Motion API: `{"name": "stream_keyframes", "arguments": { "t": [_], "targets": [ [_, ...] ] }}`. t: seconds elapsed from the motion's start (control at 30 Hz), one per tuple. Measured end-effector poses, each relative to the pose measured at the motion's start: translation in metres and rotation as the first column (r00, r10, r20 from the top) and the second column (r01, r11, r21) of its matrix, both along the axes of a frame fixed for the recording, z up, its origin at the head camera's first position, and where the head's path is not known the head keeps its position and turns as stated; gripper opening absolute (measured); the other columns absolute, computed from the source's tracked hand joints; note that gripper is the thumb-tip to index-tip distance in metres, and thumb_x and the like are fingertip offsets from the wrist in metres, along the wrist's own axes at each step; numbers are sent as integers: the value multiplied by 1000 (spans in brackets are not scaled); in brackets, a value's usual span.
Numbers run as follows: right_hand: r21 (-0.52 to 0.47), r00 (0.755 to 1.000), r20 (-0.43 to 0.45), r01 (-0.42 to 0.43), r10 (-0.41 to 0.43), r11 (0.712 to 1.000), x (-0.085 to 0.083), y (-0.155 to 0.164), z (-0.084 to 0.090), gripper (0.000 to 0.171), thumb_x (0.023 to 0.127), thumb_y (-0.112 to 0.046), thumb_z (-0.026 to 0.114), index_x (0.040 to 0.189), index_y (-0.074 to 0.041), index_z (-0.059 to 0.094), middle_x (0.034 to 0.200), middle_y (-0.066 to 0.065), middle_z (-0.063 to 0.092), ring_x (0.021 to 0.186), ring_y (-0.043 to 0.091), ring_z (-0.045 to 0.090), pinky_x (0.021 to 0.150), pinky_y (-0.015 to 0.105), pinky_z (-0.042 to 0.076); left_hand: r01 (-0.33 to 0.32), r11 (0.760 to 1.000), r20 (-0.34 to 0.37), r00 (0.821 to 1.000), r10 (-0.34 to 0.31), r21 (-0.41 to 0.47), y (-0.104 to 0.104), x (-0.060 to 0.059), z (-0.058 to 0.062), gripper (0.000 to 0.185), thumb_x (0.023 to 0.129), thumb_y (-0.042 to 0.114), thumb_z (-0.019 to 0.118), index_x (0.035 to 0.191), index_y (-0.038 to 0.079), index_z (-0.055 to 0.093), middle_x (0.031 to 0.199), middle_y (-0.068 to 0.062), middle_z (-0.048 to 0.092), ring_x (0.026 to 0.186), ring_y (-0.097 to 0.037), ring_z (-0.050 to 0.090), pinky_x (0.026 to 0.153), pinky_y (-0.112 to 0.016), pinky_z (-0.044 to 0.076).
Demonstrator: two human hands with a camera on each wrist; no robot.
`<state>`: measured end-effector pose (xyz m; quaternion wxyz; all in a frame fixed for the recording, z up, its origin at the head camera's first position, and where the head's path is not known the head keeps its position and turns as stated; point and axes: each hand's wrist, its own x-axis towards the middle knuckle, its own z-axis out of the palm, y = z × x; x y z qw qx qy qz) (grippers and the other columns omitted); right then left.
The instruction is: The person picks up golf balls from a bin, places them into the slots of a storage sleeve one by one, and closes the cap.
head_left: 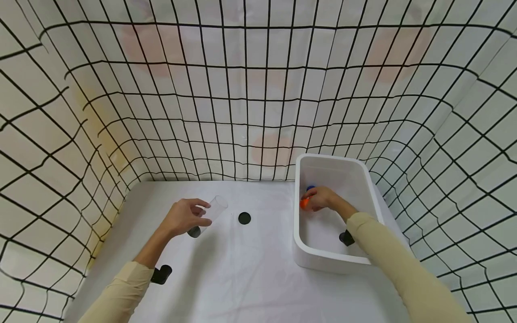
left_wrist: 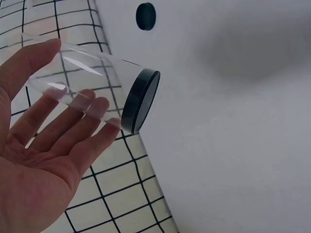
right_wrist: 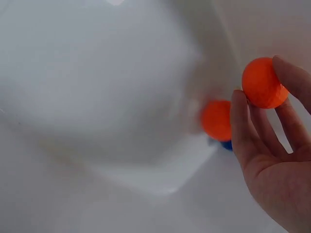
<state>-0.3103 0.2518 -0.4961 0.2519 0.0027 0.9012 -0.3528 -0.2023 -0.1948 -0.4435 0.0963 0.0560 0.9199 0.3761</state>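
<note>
- Orange ball (right_wrist: 262, 83) is pinched by right hand (head_left: 323, 199) fingertips, low inside white bin (head_left: 373, 197), close to its left wall.
- Clear tube (left_wrist: 82, 82) is held by curled left hand (head_left: 186, 217) fingers above open table (head_left: 250, 278).

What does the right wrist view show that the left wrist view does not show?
Only the right wrist view: the right hand pinches an orange ball inside the white bin; a second orange ball lies below.
Only the left wrist view: the left hand holds a clear tube with a dark cap; a dark disc lies apart.
Both: white surfaces.
</note>
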Motion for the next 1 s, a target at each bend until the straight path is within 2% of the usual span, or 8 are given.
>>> {"name": "stream_keyframes", "arguments": {
  "t": [0.23, 0.4, 0.6, 0.9, 1.0],
  "targets": [
    [-141, 998, 7, 62, -61, 988, 1, 14, 35, 50, 83, -11, 75, 130, 1, 64, 122, 20, 66, 104, 34, 69, 91, 38, 59, 16, 1000, 2, 1000, -16, -1, 4, -2, 2, 45, 80, 27, 85, 120, 11, 71, 109, -16, 75, 93, -23, 72, 74, -38, 59],
    [-165, 995, -11, 95, -98, 982, 6, 19, 61, 52, 86, -13, 75, 135, -2, 61, 132, 22, 62, 106, 32, 69, 98, 42, 56, 40, 999, -17, 999, -40, 6, 8, -4, 3, 43, 80, 25, 84, 119, 10, 71, 112, -18, 74, 94, -24, 71, 74, -37, 59],
    [-187, 995, -70, 55, -70, 981, 11, 20, 86, 53, 89, -13, 74, 139, -5, 59, 140, 24, 58, 110, 29, 70, 103, 43, 53, 53, 998, -38, 998, -53, 20, 14, -7, 5, 41, 80, 25, 84, 118, 11, 71, 118, -15, 74, 110, -31, 70, 81, -41, 60],
    [-240, 987, -149, 16, -53, 971, 27, 2, 122, 52, 89, -18, 76, 138, -10, 61, 145, 21, 55, 118, 35, 66, 103, 41, 54, 37, 998, -32, 999, -36, 40, 24, -10, 10, 51, 79, 26, 85, 125, 10, 70, 119, -17, 74, 112, -34, 70, 81, -40, 59],
    [-260, 987, -158, -6, -36, 966, 32, -11, 129, 52, 87, -20, 77, 136, -12, 62, 143, 18, 57, 120, 32, 63, 107, 47, 50, 32, 999, -35, 999, -30, 40, 28, -10, 12, 48, 78, 25, 86, 122, 10, 73, 118, -17, 74, 111, -31, 71, 81, -40, 59]
  ]
}}
